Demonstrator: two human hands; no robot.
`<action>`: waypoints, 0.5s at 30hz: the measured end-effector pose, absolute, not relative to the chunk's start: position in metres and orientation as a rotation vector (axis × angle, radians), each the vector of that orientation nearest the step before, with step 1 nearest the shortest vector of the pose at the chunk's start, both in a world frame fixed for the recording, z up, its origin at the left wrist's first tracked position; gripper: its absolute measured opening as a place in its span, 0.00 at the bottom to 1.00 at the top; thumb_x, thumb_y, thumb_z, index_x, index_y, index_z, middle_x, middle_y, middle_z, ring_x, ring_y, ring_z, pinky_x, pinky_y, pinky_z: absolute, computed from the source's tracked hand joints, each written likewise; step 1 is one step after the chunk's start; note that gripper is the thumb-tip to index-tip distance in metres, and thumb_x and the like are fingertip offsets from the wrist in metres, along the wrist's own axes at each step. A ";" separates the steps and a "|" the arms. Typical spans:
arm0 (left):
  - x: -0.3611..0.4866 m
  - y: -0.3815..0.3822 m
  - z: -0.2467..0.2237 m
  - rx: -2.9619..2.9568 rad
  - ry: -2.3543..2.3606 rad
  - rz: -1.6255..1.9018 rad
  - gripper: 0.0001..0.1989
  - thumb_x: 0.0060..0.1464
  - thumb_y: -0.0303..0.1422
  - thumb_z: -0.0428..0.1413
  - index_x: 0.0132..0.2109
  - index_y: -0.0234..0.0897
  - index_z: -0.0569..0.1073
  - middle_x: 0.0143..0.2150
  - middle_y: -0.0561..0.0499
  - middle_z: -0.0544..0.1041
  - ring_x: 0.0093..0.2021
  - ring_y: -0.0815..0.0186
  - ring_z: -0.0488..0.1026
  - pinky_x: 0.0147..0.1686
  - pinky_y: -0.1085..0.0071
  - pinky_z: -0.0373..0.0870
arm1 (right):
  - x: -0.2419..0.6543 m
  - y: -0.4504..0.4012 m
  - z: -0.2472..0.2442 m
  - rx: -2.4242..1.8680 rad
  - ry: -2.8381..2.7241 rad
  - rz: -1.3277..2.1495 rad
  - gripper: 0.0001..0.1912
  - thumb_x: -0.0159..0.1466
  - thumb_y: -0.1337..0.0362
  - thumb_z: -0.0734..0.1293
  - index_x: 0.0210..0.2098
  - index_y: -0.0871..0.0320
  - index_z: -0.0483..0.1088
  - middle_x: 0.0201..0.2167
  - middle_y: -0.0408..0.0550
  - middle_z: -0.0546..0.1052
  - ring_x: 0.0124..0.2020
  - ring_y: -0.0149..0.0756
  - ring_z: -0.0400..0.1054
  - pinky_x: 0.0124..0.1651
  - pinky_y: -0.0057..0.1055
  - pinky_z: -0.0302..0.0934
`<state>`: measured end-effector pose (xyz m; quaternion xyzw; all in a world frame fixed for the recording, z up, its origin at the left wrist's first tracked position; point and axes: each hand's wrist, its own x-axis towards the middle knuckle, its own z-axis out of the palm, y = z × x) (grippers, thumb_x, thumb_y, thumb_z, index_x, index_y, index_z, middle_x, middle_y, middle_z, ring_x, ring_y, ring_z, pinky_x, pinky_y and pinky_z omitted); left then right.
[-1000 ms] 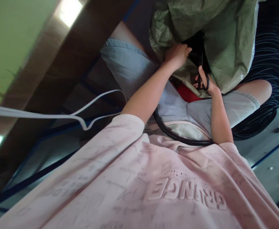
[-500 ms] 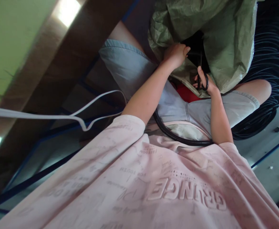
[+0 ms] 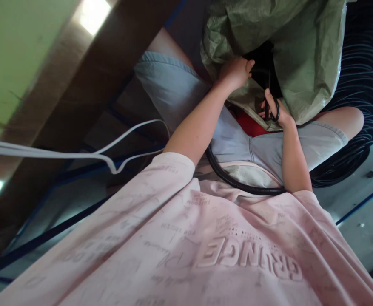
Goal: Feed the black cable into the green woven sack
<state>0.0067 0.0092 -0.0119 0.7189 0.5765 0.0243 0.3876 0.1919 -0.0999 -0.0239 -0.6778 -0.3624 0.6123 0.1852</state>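
L hand [image 3: 236, 73]: narrow pinch, thumb tip against curled fingers, at L side of the olive woven sack [image 3: 304, 63] mouth. Seems to have a thin dark strand [image 3: 261, 70]; tips partly hidden, so grip is my best read.
R hand [image 3: 280, 113]: holding black-handled scissors [image 3: 266, 109], thumb up along the handle, finger loop showing by the palm.
Scissors: blades pt away from wearer, into sack mouth, right by the strand. Prob touching it, can't confirm. Blade gap n/a, too dark.
Strand: runs approx from L fingertips across to the blades, in front of black sack interior.
Sack: mouth toward wearer, sits betw the legs of the denim shorts [image 3: 186, 95]. Contents not readable.
Step (judgement): looks like scissor work on the strand at sack mouth, L steadying, R on the cut.
Next move calls for (judgement): L steady, strand seated betw blades, then R squeeze w/ fingertips + sack rim clear of the edges.
Ribbed tube [image 3: 237, 184]: black, curves across lap at hem of pink shirt [image 3: 173, 238]; R end lost by the forearm.
Hose coil [image 3: 365, 85]: big black bundle on floor [image 3: 358, 187], R of sack, partly behind R knee.
White cable [image 3: 61, 154]: in from L edge, bends back near L sleeve.
Red item [image 3: 251, 124]: just under sack rim, mostly covered, can't ID.
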 end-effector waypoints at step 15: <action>-0.003 0.012 -0.016 1.995 1.408 0.109 0.19 0.76 0.38 0.47 0.46 0.36 0.81 0.47 0.46 0.83 0.44 0.62 0.75 0.40 0.66 0.58 | 0.198 -0.098 -0.019 -1.960 -1.371 1.454 0.39 0.64 0.26 0.60 0.18 0.54 0.69 0.16 0.47 0.70 0.19 0.33 0.68 0.31 0.33 0.72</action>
